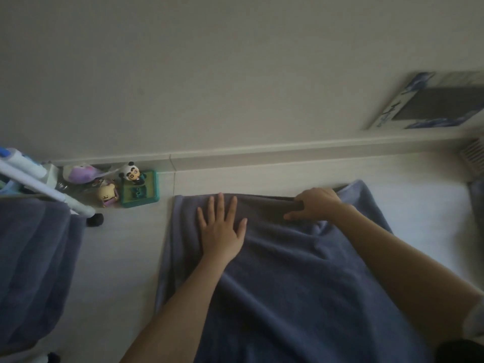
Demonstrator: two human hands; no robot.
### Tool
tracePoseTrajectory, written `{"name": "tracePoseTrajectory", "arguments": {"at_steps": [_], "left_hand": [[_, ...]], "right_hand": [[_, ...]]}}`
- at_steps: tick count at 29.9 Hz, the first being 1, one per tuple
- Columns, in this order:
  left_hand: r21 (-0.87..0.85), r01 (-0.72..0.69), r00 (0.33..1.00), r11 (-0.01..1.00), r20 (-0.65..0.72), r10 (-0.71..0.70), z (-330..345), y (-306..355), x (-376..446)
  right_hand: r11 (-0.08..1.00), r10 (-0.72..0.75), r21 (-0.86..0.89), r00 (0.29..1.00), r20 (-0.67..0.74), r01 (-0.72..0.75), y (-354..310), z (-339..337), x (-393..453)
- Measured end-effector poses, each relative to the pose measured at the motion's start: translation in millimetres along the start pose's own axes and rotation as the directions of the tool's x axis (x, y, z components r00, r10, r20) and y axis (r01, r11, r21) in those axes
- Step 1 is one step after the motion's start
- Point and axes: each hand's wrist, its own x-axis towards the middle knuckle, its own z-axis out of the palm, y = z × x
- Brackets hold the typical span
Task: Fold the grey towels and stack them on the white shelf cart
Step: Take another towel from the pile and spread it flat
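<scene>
Your grey towel (pixel 288 271) lies spread on the pale floor (pixel 125 244), far edge near the baseboard (pixel 262 153). Your left hand (pixel 222 231) presses flat, fingers spread; your right hand (pixel 314 203) pinches the far edge. The cart (pixel 52 192) stands left.

pale floor (pixel 125 247), grey towel (pixel 301 271), toys (pixel 131 188)
</scene>
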Motion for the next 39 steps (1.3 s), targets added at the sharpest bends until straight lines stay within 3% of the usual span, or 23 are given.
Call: {"name": "tracePoseTrajectory", "arguments": {"at_steps": [5, 9, 11, 13, 17, 24, 29, 32, 33, 35, 37, 39], "left_hand": [[0.043, 0.053, 0.999, 0.998, 0.003, -0.054, -4, 7, 2], [-0.063, 0.232, 0.973, 0.971, 0.012, -0.232, -10, 59, 8], [-0.098, 0.187, 0.982, 0.978, 0.007, -0.187, -1, 78, 5], [-0.002, 0.136, 0.991, 0.991, 0.000, -0.136, 8, 65, 0], [0.050, 0.185, 0.983, 0.981, 0.008, -0.185, 10, 65, 3], [0.093, 0.186, 0.982, 0.978, 0.020, -0.188, 12, 73, 5], [0.045, 0.254, 0.966, 0.966, 0.033, -0.255, 8, 86, 9], [-0.021, 0.053, 0.996, 0.998, -0.065, -0.055, 8, 116, 2], [-0.006, -0.038, 0.997, 0.999, -0.067, 0.038, 13, 127, -2], [0.034, -0.094, 0.995, 0.995, -0.034, 0.096, 19, 141, -7], [0.068, -0.072, 0.997, 0.995, -0.010, 0.073, 24, 143, -4], [0.091, -0.064, 0.998, 0.994, -0.013, 0.066, 26, 141, -2]], "right_hand": [[0.999, 0.031, 0.004, 0.998, 0.060, -0.032, 42, -6, -5], [0.998, 0.066, -0.014, 0.997, 0.049, -0.066, 72, -10, -9], [0.997, 0.076, -0.017, 0.995, 0.059, -0.075, 90, -6, -11], [0.993, 0.084, -0.084, 0.994, 0.067, -0.079, 91, -5, -11], [0.949, 0.220, -0.249, 0.972, 0.085, -0.193, 131, -13, -20], [0.941, 0.331, -0.036, 0.935, -0.129, -0.338, 159, 2, -10], [0.939, 0.345, 0.121, 0.868, -0.358, -0.323, 153, 23, -18], [0.962, 0.268, 0.199, 0.798, -0.540, -0.189, 135, 43, -27], [0.979, 0.184, 0.181, 0.806, -0.563, -0.097, 129, 50, -31], [0.996, 0.033, 0.085, 0.885, -0.465, 0.008, 121, 68, -36], [0.988, 0.115, 0.135, 0.932, -0.345, -0.072, 129, 83, -42], [0.943, 0.303, 0.239, 0.894, -0.330, -0.231, 146, 91, -45]]}}
